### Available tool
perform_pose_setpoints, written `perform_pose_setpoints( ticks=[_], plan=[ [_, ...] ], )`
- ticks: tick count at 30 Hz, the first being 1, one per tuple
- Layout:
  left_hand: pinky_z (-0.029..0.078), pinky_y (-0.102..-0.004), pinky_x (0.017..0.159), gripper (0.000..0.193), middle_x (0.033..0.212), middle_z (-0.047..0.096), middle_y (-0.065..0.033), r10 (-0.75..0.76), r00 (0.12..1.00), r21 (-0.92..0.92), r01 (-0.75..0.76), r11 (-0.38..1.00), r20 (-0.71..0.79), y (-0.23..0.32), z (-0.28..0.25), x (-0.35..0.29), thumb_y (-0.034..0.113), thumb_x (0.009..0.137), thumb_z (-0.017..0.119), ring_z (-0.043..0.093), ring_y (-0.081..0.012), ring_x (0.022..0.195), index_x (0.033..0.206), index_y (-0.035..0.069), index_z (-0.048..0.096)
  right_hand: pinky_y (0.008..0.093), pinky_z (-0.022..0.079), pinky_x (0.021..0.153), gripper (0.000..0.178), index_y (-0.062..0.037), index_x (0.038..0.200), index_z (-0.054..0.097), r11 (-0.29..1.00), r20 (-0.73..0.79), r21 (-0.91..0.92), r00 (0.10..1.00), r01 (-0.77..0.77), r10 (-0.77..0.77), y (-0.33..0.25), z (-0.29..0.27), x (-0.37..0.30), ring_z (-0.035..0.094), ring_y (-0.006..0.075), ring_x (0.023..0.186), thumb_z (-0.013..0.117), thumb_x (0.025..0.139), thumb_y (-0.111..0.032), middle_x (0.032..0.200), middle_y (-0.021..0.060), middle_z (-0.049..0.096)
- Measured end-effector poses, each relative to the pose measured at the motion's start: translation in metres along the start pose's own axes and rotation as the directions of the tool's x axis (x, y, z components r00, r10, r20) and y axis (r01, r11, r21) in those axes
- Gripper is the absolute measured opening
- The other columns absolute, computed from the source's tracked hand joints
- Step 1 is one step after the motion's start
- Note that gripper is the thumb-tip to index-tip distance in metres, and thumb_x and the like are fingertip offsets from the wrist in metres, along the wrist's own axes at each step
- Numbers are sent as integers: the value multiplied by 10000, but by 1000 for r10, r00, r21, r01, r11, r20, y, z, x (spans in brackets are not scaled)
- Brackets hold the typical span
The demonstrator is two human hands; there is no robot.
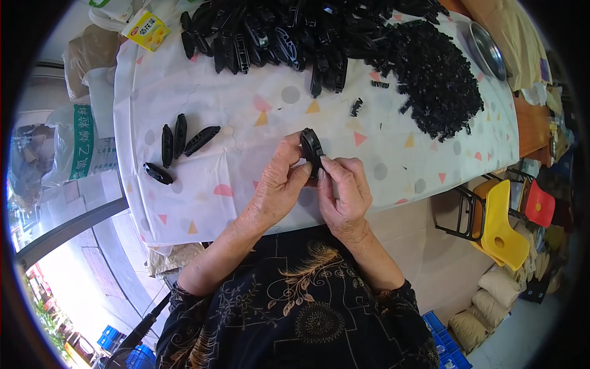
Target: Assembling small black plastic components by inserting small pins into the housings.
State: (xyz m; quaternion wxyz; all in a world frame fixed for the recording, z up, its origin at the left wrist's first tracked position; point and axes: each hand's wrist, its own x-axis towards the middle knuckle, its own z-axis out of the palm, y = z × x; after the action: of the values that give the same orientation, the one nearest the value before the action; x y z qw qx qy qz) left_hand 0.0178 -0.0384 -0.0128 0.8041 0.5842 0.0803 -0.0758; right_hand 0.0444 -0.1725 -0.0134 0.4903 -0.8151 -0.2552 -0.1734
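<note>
While both hands are meeting over the table [233,123], which is wearing a white cloth printed with coloured triangles and grey dots, a glossy black, elongated plastic part [311,146] is being held just inward of the near edge, around its middle. The left hand [276,184] is grasping this part from the left, its thumb and bent index finger closing around it; the right hand [346,195] is pinching at its lower right side with thumb and fingertips. Both wrists are bending inward, the forearms rising from the near edge. The step in hand appears to be fine two-handed fingerwork on this one part; the next move probably calls for a steady left hold and careful right fingertip pressure. Four similar black oblong parts [180,136] are lying toward the left edge, a heap of large black plastic parts [261,31] is crowding the far edge, and a mound of tiny black plastic pieces [436,80] is spreading toward the far right corner.
</note>
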Motion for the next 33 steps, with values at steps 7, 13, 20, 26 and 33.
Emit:
perform_pose_setpoints(
  ticks=[7, 13, 20, 26, 33],
  plan=[
    [470, -282, 866, 457, 1131, 517, -71, -70, 997, -135, 71, 988, 13, 2, -12, 0, -70, 918, 371, 507, -123, 1020, 1349, 65, 299, 260, 469, 701, 217, 0, 961, 621, 995, 137, 80, 989, -65, 54, 0, 1, 11, 566, 193, 778, 660, 761, 77, 908, 103, 565],
    [468, -287, 857, 598, 1145, 522, -65, -46, 997, 118, 38, 992, 67, 4, -10, -2, -51, 829, 564, 536, -139, 1033, 1357, 56, 304, 246, 449, 812, 237, -31, 992, 526, 523, 400, 560, 762, -643, 509, 7, 5, 12, 537, 111, 898, 647, 800, 38, 975, 39, 548],
    [487, -309, 863, 658, 1161, 553, -97, -34, 999, 258, 23, 966, 39, 7, -10, -2, -41, 833, 595, 562, -169, 1075, 1384, 79, 253, 274, 466, 868, 409, -26, 1165, 465, 277, 595, 600, 650, -751, 474, 11, 2, 25, 561, 125, 971, 649, 806, 41, 1040, 54, 581],
    [484, -307, 863, 645, 1119, 572, -99, -28, 999, 218, 21, 976, 31, 15, -18, -4, -52, 839, 588, 576, -169, 1054, 1380, 96, 268, 287, 471, 899, 367, 3, 1168, 506, 220, 653, 578, 607, -786, 454, 10, 8, 26, 594, 145, 978, 648, 830, 13, 1051, 80, 624],
    [498, -306, 806, 584, 1051, 614, -118, 1, 997, 375, -28, 927, 72, 30, -25, -3, -81, 816, 583, 630, -187, 972, 1328, 80, 356, 266, 470, 872, 293, -4, 1117, 513, 233, 574, 662, 681, -713, 454, 3, 20, 16, 592, 133, 957, 623, 847, 27, 1024, 65, 616]
  ],
)
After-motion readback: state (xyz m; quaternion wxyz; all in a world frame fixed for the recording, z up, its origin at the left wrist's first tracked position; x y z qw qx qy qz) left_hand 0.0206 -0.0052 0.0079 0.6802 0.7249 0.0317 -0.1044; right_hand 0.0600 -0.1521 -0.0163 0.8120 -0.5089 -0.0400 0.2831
